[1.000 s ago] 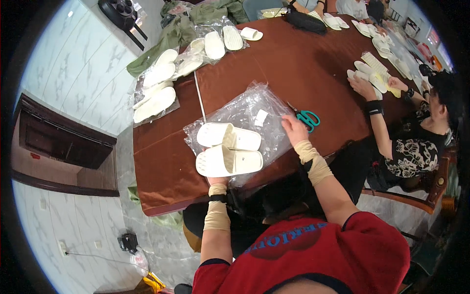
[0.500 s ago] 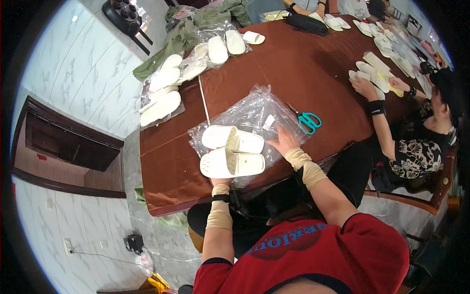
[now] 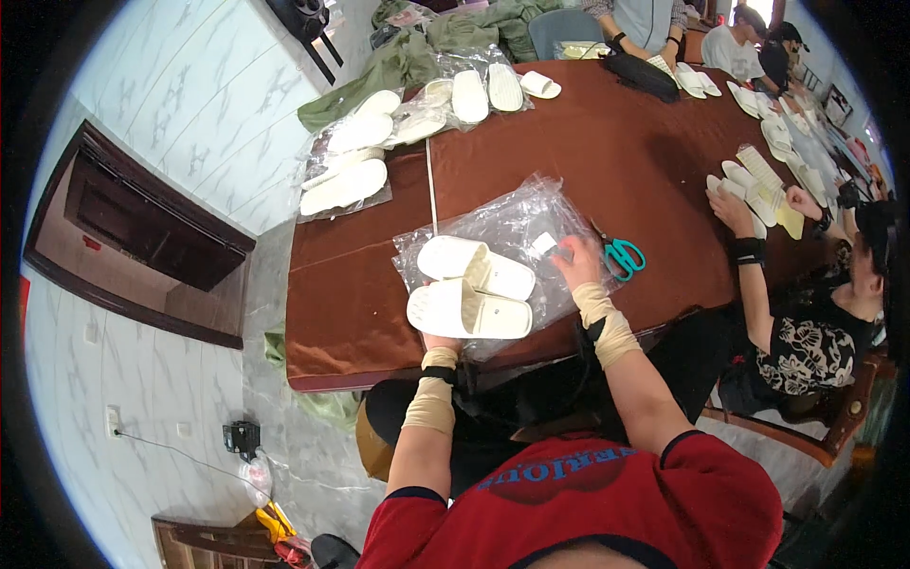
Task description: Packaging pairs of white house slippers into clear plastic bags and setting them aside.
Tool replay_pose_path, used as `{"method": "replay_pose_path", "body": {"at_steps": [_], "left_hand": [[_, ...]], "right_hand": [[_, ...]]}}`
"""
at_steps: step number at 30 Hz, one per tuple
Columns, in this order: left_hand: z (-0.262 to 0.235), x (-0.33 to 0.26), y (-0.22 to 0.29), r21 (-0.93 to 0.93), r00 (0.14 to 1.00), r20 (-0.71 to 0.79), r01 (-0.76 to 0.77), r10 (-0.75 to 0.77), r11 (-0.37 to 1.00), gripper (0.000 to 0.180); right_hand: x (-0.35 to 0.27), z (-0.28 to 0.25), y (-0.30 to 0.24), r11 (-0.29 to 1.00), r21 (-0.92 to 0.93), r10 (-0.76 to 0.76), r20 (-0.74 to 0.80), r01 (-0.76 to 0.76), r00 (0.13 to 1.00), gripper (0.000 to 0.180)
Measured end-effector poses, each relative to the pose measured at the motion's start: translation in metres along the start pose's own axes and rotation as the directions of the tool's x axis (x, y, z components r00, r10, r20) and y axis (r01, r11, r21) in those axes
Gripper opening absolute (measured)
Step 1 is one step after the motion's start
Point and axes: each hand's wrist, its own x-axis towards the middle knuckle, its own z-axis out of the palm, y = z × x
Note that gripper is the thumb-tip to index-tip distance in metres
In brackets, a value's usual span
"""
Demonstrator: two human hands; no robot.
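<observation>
Two white slippers (image 3: 471,288) lie side by side on a pile of clear plastic bags (image 3: 507,228) on the brown table (image 3: 607,152). My left hand (image 3: 439,339) is under the near slipper's heel end and holds it. My right hand (image 3: 576,261) rests on the plastic bags to the right of the slippers, fingers pressing the top bag near a small white label. Both wrists are wrapped in tan bandage.
Teal-handled scissors (image 3: 621,256) lie just right of my right hand. More bagged white slippers (image 3: 351,161) sit at the far left of the table, with a thin white rod (image 3: 431,185) beside them. A person's hand (image 3: 735,211) at the right handles insoles (image 3: 758,185).
My right hand has shifted on the plastic bags, first nearer the slippers, then back right by the label. The slippers and my left hand stay put.
</observation>
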Motion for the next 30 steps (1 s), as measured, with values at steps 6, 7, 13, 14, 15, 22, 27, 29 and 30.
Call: {"method": "replay_pose_path", "body": {"at_steps": [6,7,13,14,15,22,27,29,30], "left_hand": [[-0.009,-0.001,0.004,-0.050,0.997,0.071,0.040,-0.036,0.998,0.066],[-0.008,-0.002,0.001,-0.078,0.997,0.048,0.060,-0.056,0.995,0.068],[0.003,0.001,-0.007,-0.025,0.995,0.064,0.084,-0.082,0.996,0.062],[0.003,0.007,0.000,-0.036,0.993,0.070,0.095,-0.092,0.995,0.062],[0.002,0.012,0.007,-0.083,0.994,0.055,0.097,-0.093,0.992,0.064],[-0.016,0.004,-0.001,0.028,0.997,0.020,0.077,-0.077,0.997,0.065],[-0.013,0.010,0.012,-0.029,0.998,0.023,0.060,-0.059,0.998,0.065],[-0.011,0.009,0.015,-0.007,0.999,0.008,0.052,-0.052,0.999,0.060],[-0.011,0.012,0.015,0.006,0.999,0.000,0.048,-0.048,0.999,0.058]], "right_hand": [[0.004,-0.006,-0.013,0.988,-0.152,0.015,0.052,-0.007,0.999,0.042],[0.008,-0.007,-0.009,0.995,-0.081,-0.042,0.186,0.058,0.982,0.046],[0.019,-0.021,0.011,0.883,0.447,-0.031,0.361,-0.143,0.932,0.030],[0.024,-0.024,0.020,0.870,0.492,-0.102,0.253,-0.037,0.962,0.029],[0.025,-0.034,0.032,0.944,0.328,-0.032,0.158,-0.022,0.987,0.027],[-0.005,-0.039,-0.048,0.879,-0.241,-0.475,-0.373,0.411,0.797,0.014],[-0.044,0.050,-0.086,0.786,-0.094,-0.581,0.227,0.611,0.782,0.050],[-0.038,0.067,-0.088,0.840,-0.126,-0.485,0.263,0.528,0.834,0.038],[-0.034,0.072,-0.088,0.828,-0.156,-0.493,0.254,0.539,0.832,0.034]]}}
